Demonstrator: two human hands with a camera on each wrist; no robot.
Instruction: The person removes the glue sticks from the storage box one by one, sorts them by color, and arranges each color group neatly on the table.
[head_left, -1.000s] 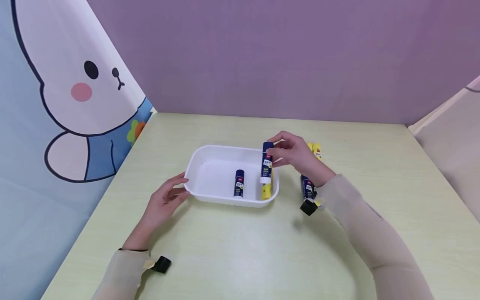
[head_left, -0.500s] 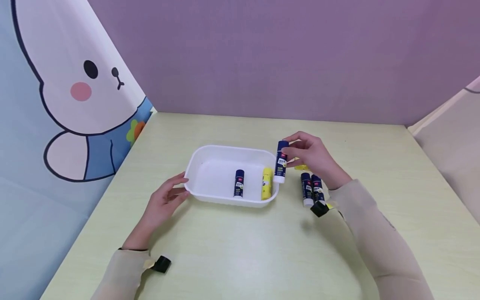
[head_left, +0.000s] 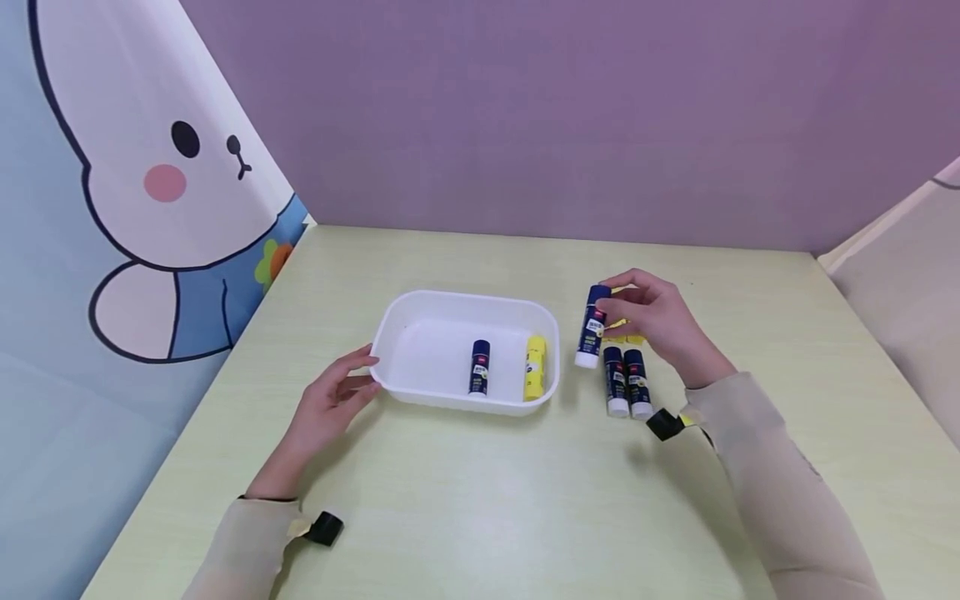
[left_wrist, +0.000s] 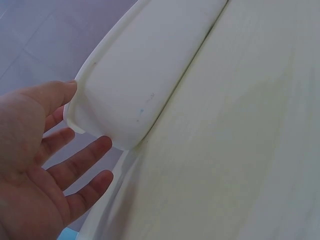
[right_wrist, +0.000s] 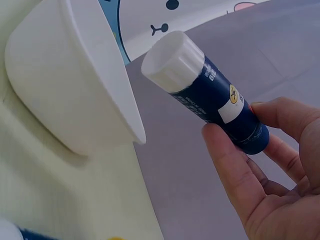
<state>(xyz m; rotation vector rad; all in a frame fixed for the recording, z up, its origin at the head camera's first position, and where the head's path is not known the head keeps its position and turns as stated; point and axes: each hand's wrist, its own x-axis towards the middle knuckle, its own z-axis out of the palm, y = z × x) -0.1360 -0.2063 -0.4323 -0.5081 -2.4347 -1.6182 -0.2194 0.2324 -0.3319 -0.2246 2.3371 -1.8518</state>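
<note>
In the head view, my left hand [head_left: 330, 410] holds the rim at the left end of a white plastic tray [head_left: 450, 402]. The left wrist view shows thumb and forefinger at that rim, the other fingers spread below it. My right hand [head_left: 645, 317] pinches a dark blue glue stick [head_left: 592, 329] by its cap end, white base pointing down, just right of the tray. Inside the tray lie a blue glue stick [head_left: 479, 367] and a yellow glue stick [head_left: 534, 368]. Two more blue glue sticks [head_left: 627, 385] lie side by side below my right hand, with yellow ones [head_left: 632, 339] partly hidden behind it.
The pale wooden table [head_left: 480, 500] ends at a purple backdrop [head_left: 525, 125]. A cartoon rabbit cloth [head_left: 172, 233] hangs on the left. Black wrist cameras [head_left: 665, 423] are strapped at both cuffs.
My right hand has moved right with the blue glue stick, from over the tray's right end to beside it, uncovering the yellow stick inside. The left hand stays at the rim.
</note>
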